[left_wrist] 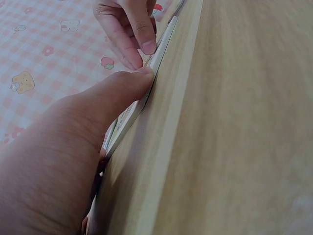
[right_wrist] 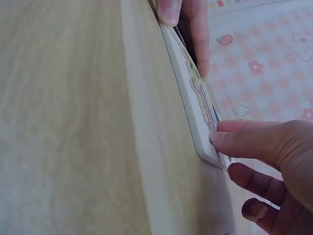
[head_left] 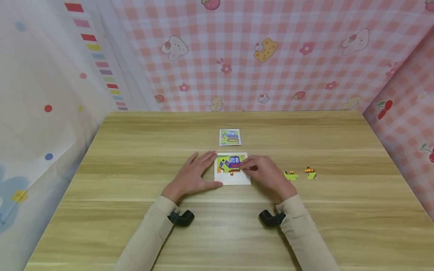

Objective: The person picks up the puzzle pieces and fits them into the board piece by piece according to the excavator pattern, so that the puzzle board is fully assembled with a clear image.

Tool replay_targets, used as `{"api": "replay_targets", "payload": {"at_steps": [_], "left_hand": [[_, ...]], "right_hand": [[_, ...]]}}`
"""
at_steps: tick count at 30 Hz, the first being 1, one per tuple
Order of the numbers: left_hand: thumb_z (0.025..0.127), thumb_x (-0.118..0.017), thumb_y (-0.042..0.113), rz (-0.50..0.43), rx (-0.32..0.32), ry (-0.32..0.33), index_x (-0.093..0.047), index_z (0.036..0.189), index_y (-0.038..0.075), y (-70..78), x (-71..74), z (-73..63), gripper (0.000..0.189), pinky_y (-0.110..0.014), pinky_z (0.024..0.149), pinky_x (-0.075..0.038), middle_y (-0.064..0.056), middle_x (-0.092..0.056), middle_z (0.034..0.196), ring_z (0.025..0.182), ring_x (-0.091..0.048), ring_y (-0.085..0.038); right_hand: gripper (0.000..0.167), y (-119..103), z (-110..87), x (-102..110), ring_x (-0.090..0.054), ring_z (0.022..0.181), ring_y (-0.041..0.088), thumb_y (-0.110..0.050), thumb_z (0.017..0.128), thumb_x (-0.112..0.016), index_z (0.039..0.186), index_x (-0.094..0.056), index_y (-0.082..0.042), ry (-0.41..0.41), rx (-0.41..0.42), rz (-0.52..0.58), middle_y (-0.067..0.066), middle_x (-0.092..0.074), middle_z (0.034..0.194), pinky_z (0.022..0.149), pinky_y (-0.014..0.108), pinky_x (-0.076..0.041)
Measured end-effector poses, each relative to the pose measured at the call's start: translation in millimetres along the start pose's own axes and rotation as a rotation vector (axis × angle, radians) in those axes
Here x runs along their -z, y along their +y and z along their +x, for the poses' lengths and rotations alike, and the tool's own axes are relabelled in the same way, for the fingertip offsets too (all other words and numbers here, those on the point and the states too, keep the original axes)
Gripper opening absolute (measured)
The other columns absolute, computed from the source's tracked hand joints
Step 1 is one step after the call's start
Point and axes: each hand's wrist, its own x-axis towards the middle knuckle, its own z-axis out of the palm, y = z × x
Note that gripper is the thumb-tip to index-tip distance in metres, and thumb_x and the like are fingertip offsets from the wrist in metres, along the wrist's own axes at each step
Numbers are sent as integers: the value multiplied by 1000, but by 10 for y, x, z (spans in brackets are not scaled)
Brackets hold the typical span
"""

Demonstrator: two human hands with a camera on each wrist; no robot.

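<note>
A white-framed jigsaw puzzle board (head_left: 234, 180) lies in front of me, its upper part filled with a blue and red digger picture and its lower part bare white. My left hand (head_left: 193, 175) steadies the board's left side with fingers outstretched, the thumb (left_wrist: 139, 76) pressing its front edge. At the picture's right edge, the thumb and forefinger of my right hand (head_left: 266, 173) pinch a puzzle piece, mostly hidden by the fingertips. In the right wrist view, those fingertips (right_wrist: 220, 139) are right at the puzzle's surface, with the other fingers loosely curled.
Two loose green and orange puzzle pieces, a nearer piece (head_left: 291, 175) and a farther piece (head_left: 310, 173), lie right of my right hand. Behind the board is a small picture card (head_left: 230, 137) of a digger. A pink checked cloth (head_left: 237, 75) hangs behind the wooden table (head_left: 152, 128).
</note>
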Motion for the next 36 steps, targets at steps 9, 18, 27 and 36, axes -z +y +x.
{"api": "replay_targets", "payload": {"at_steps": [9,18,27,36], "left_hand": [[87,-60,77,-1,3,-1,-25,165,14,8,8,15,106,-42,129,0,-1,-22,171,158,-18,-16],[87,-59,77,13,4,7,-24,165,14,-17,10,10,106,-43,129,0,-1,-21,172,158,-17,-16],[87,-59,77,13,4,-5,-23,165,15,-22,7,3,106,-42,129,0,-1,-20,172,158,-17,-15],[86,-61,77,1,6,-4,-25,165,14,-6,4,3,107,-43,129,-1,-2,-22,171,157,-19,-17]], "right_hand": [[15,-22,-23,25,-71,108,29,-1,94,-74,107,-82,-3,29,-42,-46,12,-76,112,96,46,-58],[12,-26,3,-16,-71,101,25,-5,93,-77,103,-83,-4,75,-44,-24,9,-78,106,91,43,-60],[7,-30,32,-95,-70,89,17,-7,90,-80,97,-83,-6,131,-64,-32,4,-77,97,84,39,-60],[5,-56,26,-111,-61,80,14,-6,92,-78,95,-82,-6,140,-35,-103,2,-73,93,73,33,-55]]}}
